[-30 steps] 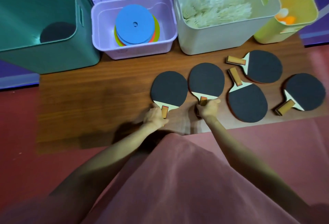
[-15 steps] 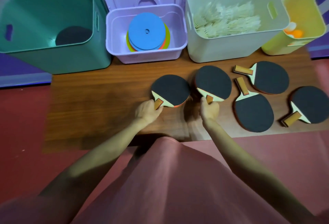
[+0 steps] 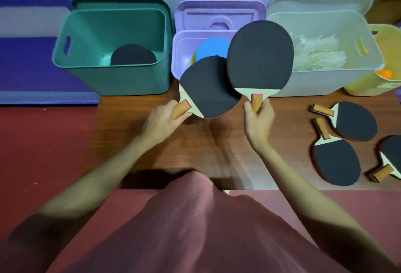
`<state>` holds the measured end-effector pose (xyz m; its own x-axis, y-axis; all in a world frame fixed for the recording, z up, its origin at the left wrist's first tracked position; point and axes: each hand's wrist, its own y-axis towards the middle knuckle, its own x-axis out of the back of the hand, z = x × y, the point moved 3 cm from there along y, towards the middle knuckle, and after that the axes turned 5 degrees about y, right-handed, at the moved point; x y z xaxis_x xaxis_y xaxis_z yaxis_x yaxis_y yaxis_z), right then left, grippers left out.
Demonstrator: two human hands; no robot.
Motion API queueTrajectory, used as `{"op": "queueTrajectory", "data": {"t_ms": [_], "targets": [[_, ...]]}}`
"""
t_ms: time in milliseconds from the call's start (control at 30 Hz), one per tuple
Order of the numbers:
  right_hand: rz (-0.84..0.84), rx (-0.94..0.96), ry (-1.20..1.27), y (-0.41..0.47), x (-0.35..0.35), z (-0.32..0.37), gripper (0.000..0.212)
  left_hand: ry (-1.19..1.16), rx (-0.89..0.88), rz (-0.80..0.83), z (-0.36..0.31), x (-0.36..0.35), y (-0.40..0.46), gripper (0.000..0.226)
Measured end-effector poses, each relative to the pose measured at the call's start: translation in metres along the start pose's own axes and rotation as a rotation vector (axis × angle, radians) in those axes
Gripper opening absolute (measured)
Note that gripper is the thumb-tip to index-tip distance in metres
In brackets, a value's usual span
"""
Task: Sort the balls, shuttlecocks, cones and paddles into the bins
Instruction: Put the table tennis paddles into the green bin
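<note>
My left hand point(image 3: 161, 118) grips one paddle point(image 3: 208, 87) by its handle, my right hand point(image 3: 258, 116) another paddle point(image 3: 260, 55), both raised above the worktop point(image 3: 134, 142) before the bins; fingers curled tight.

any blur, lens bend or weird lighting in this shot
Head view: wide-angle bend curves the green bin and white bin; dim light with a purple-blue cast on the wall; streaky motion blur on the table between the forearms; both held paddles fairly sharp.

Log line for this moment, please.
left hand: grips paddle | right hand: grips second paddle | both lifted | green bin: one paddle inside
</note>
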<state>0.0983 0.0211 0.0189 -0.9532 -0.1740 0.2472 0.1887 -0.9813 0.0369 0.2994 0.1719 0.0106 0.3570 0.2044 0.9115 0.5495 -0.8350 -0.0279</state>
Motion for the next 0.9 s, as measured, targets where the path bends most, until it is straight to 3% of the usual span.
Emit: {"op": "queueTrajectory", "data": {"t_ms": [167,300,467,667,900], "targets": [[0.124,0.064,0.026,0.006,-0.072,0.038,0.040,0.022,0.064,-0.185,0.049,0.067,0.030,0.044],[0.193,0.077,0.023,0.011,-0.126,0.061,0.036,0.116,0.132,-0.197,0.098,0.123,0.070,0.050],[0.215,0.122,-0.040,0.022,-0.179,0.083,0.034,0.205,0.236,-0.026,0.158,0.163,0.119,0.050],[0.241,0.141,-0.161,0.041,-0.227,0.096,0.047,0.210,0.348,0.206,0.204,0.146,0.159,0.051],[0.375,0.146,-0.266,0.062,-0.265,0.100,0.033,0.223,0.347,0.331,0.222,0.115,0.188,0.048]]}}
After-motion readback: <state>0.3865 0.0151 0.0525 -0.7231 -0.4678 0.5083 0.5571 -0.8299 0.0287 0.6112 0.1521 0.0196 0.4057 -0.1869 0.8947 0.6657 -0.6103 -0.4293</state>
